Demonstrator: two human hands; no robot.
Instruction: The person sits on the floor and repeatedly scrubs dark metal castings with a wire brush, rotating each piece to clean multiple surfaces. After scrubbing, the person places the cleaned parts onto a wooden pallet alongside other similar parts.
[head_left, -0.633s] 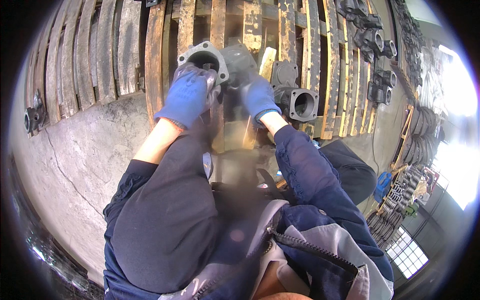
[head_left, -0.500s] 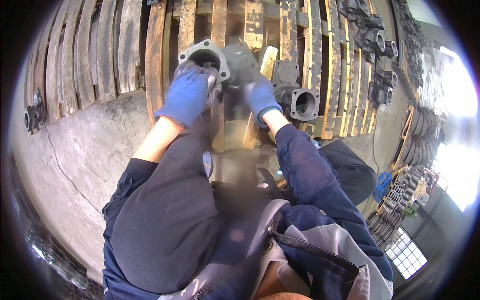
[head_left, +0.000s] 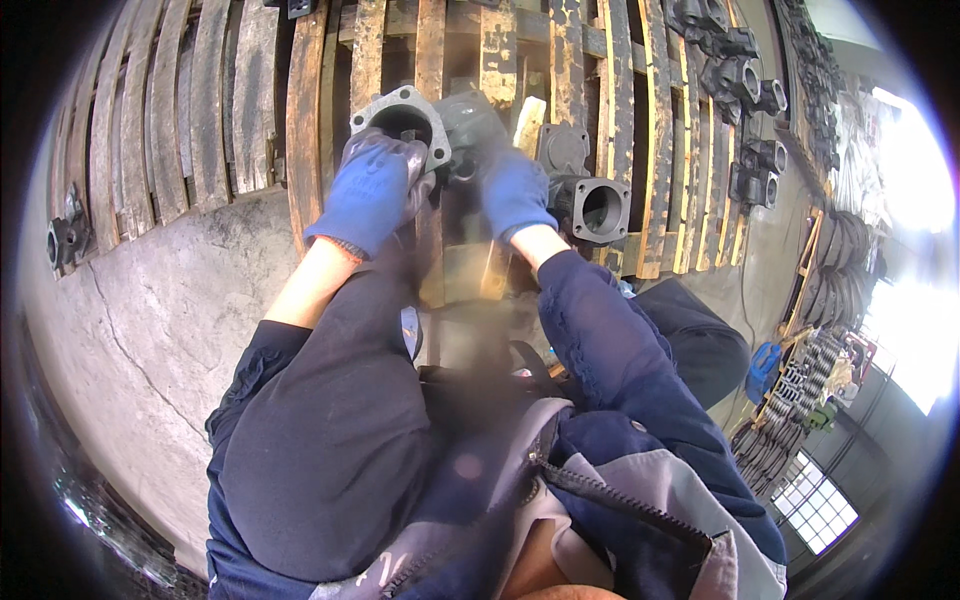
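Note:
A grey metal casting (head_left: 437, 125) with a round opening and a square bolt-holed flange is held over the pallet. My left hand (head_left: 372, 190), in a blue and grey work glove, is closed on the flange's near side, some fingers at the opening. My right hand (head_left: 515, 192), in a similar glove, is at the casting's right part. Its fingers are smeared and partly hidden, so whether it holds anything cannot be made out. Just right of that hand, a second flanged casting (head_left: 603, 210) lies on the slats with its square opening facing me.
Wooden pallets (head_left: 305, 130) stretch across the far side, with gaps between slats. More castings (head_left: 740, 80) sit at the far right, and a single casting (head_left: 68, 238) at the left edge. Concrete floor (head_left: 170, 290) lies left. Dark ring-shaped parts (head_left: 845, 270) are stacked at right.
My right hand has shifted slightly left and turned, staying by the casting's right part. My left hand keeps its hold. The whole view has moved a little.

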